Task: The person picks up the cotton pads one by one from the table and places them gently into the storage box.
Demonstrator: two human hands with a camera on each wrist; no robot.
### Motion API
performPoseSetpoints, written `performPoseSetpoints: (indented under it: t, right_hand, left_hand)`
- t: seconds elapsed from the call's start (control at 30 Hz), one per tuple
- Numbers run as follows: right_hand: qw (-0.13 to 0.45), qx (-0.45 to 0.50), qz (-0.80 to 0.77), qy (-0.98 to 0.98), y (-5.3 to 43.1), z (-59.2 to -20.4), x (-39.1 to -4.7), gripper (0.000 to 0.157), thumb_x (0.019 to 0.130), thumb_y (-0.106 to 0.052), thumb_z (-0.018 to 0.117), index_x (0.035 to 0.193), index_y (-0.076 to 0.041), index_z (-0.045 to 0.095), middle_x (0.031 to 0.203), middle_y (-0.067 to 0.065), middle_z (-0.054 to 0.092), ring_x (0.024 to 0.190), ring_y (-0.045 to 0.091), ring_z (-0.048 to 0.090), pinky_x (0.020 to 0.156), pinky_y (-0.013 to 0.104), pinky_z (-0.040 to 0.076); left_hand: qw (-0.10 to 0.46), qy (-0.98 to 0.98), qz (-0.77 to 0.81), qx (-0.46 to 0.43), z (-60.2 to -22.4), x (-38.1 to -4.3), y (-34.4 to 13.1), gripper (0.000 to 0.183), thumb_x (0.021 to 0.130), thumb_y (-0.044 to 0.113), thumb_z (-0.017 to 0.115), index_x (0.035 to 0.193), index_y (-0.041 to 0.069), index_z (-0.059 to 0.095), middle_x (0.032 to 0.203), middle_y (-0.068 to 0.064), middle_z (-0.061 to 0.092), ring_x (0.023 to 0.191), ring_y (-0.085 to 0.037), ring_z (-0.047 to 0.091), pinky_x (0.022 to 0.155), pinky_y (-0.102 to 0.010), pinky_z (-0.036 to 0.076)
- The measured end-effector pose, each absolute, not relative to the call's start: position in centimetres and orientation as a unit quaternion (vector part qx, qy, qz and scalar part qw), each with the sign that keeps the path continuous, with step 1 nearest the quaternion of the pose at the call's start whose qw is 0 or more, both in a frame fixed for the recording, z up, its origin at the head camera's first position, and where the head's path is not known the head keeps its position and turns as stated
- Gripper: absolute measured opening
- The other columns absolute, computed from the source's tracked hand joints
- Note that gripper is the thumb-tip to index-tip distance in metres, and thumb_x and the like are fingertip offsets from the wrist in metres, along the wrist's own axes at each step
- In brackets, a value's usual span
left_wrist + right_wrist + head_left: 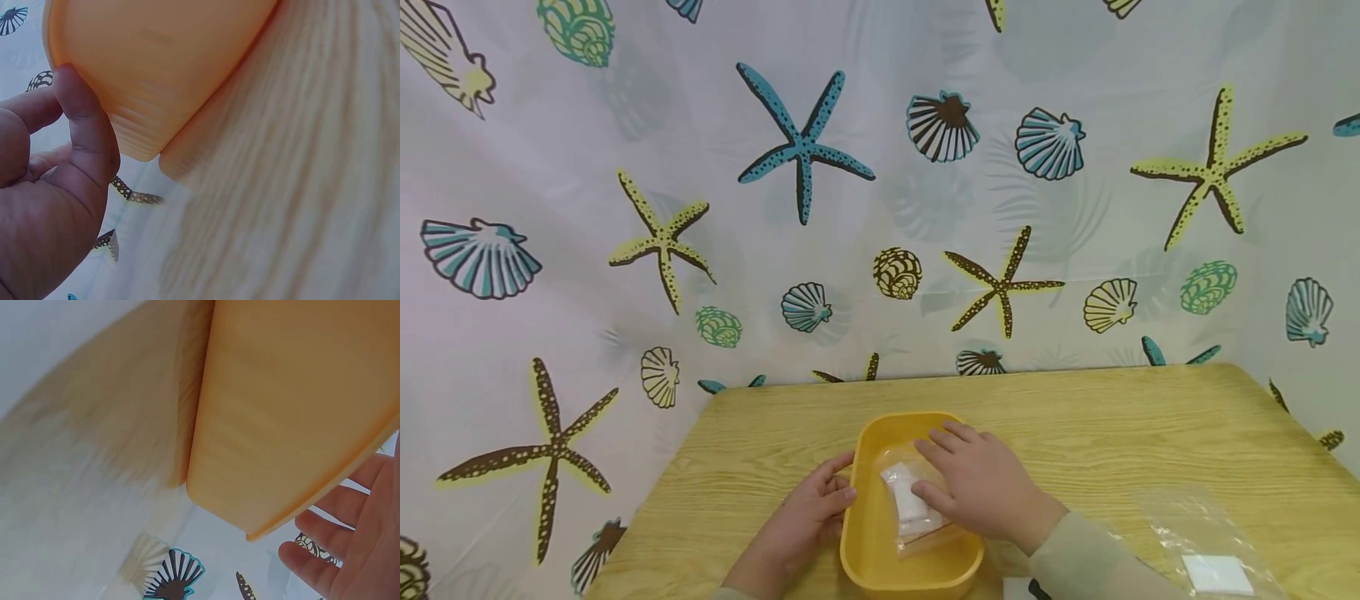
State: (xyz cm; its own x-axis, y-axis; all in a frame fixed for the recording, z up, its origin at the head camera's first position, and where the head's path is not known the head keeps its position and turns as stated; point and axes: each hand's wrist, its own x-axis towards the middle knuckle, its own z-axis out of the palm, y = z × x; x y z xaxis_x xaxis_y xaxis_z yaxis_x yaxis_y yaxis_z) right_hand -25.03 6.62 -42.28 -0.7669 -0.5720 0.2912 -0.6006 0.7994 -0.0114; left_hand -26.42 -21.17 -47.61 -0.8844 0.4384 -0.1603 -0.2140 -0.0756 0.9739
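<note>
A yellow plastic tub (868,550) stands on the wooden table, its outer wall also filling much of both wrist views. Inside lies a clear plastic bag (912,500) with a white folded piece in it. My left hand (801,525) is at the tub's left side, with thumb and fingertips against the outer wall close to the rim (51,31). Over the tub's right rim reaches my right hand (988,483), palm down with fingers extended and spread above the bag. In the right wrist view its fingers (322,531) show past the rim, loosely bent.
To the right on the table (1150,433) lies another clear plastic bag (1195,525) with a white rectangle in it. A white piece (1017,588) shows at the bottom edge, partly behind the right sleeve (1090,558). A curtain (880,192) printed with shells and starfish hangs behind the table.
</note>
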Motion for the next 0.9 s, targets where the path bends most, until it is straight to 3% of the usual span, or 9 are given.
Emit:
performPoseSetpoints:
  t: [0.3, 0.6, 0.73, 0.9]
  right_hand:
    - [0.144, 0.311, 0.057, -0.938, 7.5, -42.2, -25.0, 0.060, 0.095, -0.061, 0.028, 0.135, -0.023, 0.051, 0.137, 0.002, 0.048, 0.130, 0.025, 0.038, 0.099, 0.046, 0.038]
    - [0.158, 0.308, 0.068, -0.936, 8.7, -42.0, -24.9, 0.061, 0.094, -0.061, 0.029, 0.135, -0.021, 0.052, 0.138, 0.002, 0.048, 0.130, 0.025, 0.037, 0.101, 0.047, 0.036]
    - [0.161, 0.300, 0.071, -0.938, 9.6, -42.4, -24.9, 0.066, 0.093, -0.064, 0.022, 0.135, -0.022, 0.052, 0.139, 0.001, 0.047, 0.131, 0.024, 0.037, 0.101, 0.046, 0.036]
    - [0.159, 0.292, 0.079, -0.940, 11.4, -42.9, -24.5, 0.064, 0.094, -0.063, 0.025, 0.133, -0.021, 0.054, 0.137, 0.001, 0.049, 0.130, 0.025, 0.038, 0.102, 0.046, 0.036]
  left_hand:
    - [0.222, 0.644, 0.727, 0.089, -47.6, -26.5, -21.3, 0.060, 0.096, 0.016, 0.054, 0.148, 0.018, 0.024, 0.116, -0.023, 0.047, 0.083, -0.024, 0.059, 0.068, -0.035, 0.054]
    - [0.224, 0.645, 0.725, 0.089, -47.4, -26.5, -21.3, 0.061, 0.096, 0.017, 0.055, 0.148, 0.019, 0.024, 0.121, -0.026, 0.044, 0.088, -0.027, 0.059, 0.073, -0.039, 0.054]
    - [0.226, 0.643, 0.726, 0.092, -47.4, -26.5, -21.3, 0.062, 0.096, 0.018, 0.055, 0.149, 0.018, 0.023, 0.123, -0.028, 0.043, 0.090, -0.028, 0.059, 0.073, -0.039, 0.054]
    - [0.225, 0.644, 0.726, 0.084, -47.5, -26.4, -21.3, 0.061, 0.096, 0.017, 0.055, 0.148, 0.018, 0.024, 0.117, -0.024, 0.046, 0.085, -0.025, 0.058, 0.072, -0.037, 0.054]
